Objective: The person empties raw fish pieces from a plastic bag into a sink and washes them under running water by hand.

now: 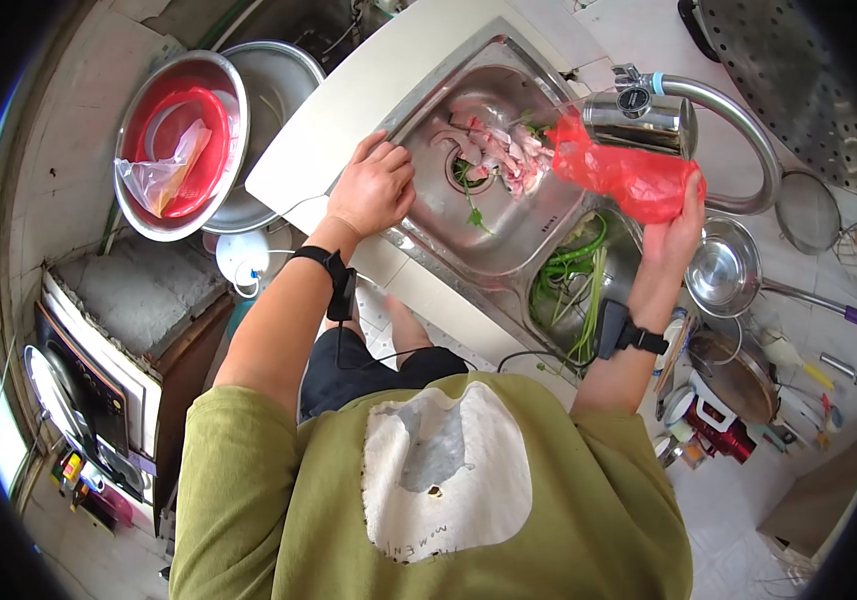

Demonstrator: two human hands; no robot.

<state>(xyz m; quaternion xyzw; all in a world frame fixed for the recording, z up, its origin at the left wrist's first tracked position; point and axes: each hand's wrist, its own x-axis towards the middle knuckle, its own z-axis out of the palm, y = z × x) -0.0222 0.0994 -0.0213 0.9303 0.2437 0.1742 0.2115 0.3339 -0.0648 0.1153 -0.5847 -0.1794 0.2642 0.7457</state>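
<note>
My right hand (pixel 681 226) grips a thin red plastic bag (pixel 614 172), which stretches to the left over the far right edge of the large sink basin (pixel 489 240). Pieces of raw pinkish meat (pixel 511 158) lie in that basin beside the bag's left end, with some green leaves (pixel 477 216) around the drain. My left hand (pixel 374 185) is at the basin's left rim, its fingers curled; whether anything is in them is hidden. In the smaller basin (pixel 621 272) lie long green vegetables (pixel 579 285), below the bag.
A metal faucet (pixel 744 105) curves at the upper right beside a steel cylinder (pixel 664 122). A steel pan (pixel 724 268) with a long handle is right of my right hand. At the upper left, a metal bowl (pixel 239 120) contains a red bowl (pixel 207 130) and a clear plastic bag (pixel 164 178).
</note>
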